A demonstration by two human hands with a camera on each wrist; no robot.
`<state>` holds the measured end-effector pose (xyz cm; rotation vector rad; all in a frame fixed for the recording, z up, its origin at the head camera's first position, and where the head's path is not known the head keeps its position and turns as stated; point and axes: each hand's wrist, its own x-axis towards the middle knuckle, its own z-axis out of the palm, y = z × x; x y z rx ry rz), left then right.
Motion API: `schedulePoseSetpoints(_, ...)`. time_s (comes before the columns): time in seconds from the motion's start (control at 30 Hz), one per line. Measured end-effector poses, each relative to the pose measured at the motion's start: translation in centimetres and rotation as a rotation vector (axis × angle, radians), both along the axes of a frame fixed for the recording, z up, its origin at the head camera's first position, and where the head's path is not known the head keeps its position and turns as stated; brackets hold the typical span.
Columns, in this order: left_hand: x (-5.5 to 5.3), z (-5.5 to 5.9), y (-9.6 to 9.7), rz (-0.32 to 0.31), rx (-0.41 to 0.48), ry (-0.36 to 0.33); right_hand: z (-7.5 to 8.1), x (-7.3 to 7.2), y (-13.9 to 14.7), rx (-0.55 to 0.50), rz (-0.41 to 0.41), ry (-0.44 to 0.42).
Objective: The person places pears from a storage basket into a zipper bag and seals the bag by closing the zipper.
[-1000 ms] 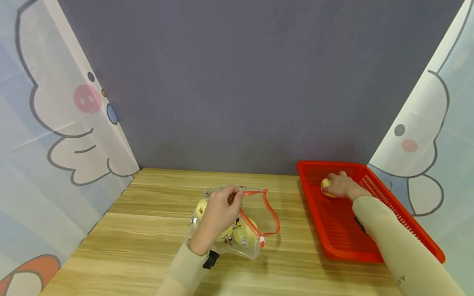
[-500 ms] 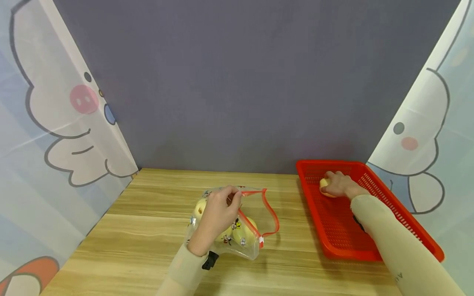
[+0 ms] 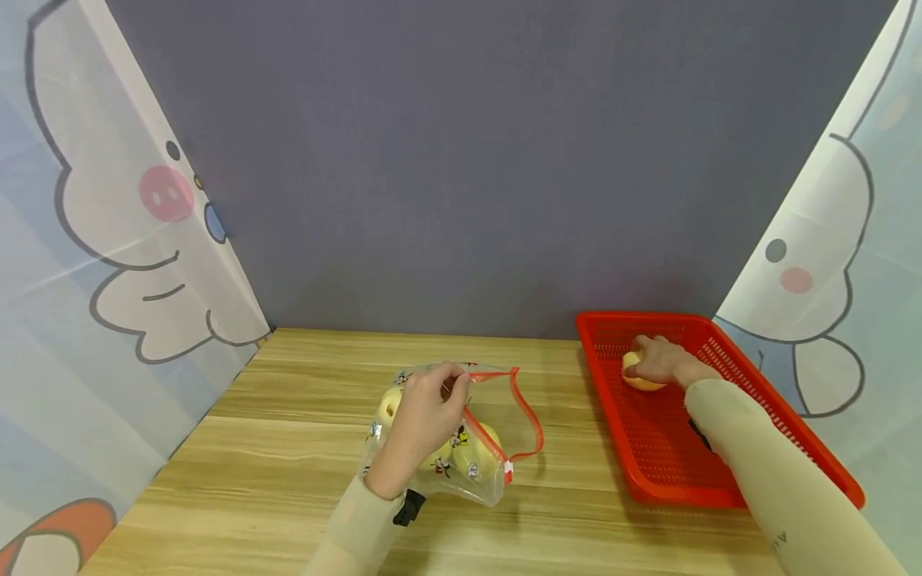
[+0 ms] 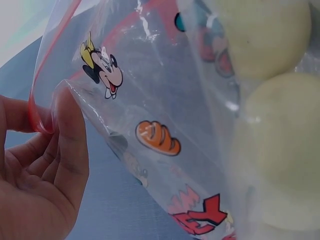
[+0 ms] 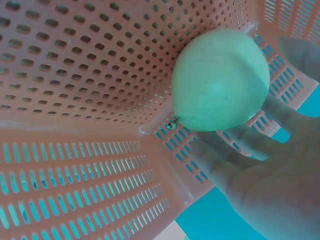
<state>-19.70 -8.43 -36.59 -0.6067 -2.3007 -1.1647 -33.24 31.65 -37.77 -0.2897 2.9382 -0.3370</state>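
Observation:
My left hand [image 3: 430, 412] pinches the red-edged rim of a clear zip bag [image 3: 461, 436] printed with cartoon figures. The bag's mouth gapes to the right, and several pale yellow pears [image 4: 285, 145] show through its plastic. In the left wrist view, thumb and fingers [image 4: 70, 135] meet on the red strip. My right hand [image 3: 661, 360] is at a pale yellow pear [image 3: 641, 376] in the far left part of the red basket [image 3: 625, 448]. In the right wrist view, the extended fingers [image 5: 220, 162] touch that pear [image 5: 220, 80], with the thumb apart from it.
The perforated basket has raised walls around the right hand. A wooden table [image 3: 288, 480] lies under basket and bag. A grey panel [image 3: 432, 160] stands behind, and cartoon-printed curtains [image 3: 814, 200] flank both sides.
The right hand has shifted slightly on the pear, so more of the fruit shows in the head view. The left hand and bag stay almost still.

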Motion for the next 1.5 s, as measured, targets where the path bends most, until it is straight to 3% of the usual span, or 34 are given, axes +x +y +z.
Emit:
schedulePoseSetpoints(0.2, 0.1, 0.0, 0.0, 0.006, -0.003, 0.0, -0.6, 0.5, -0.3, -0.038, 0.017, -0.169)
schedulePoseSetpoints(0.3, 0.1, 0.1, 0.0, 0.007, -0.004, 0.005, -0.9, 0.6, -0.5, -0.041, 0.029, -0.21)
schedulePoseSetpoints(0.63, 0.1, 0.0, 0.1, -0.001, 0.001, -0.011, -2.0, 0.8, -0.1, -0.054, -0.001, -0.139)
schedulePoseSetpoints(0.9, 0.0, 0.0, 0.0, -0.004, 0.003, -0.012, -1.7, 1.0, -0.1, -0.067, 0.018, -0.114)
schedulePoseSetpoints(1.5, 0.2, 0.4, -0.1, 0.013, 0.006, -0.025, 0.5, 1.6, -1.2, -0.105, 0.0, -0.093)
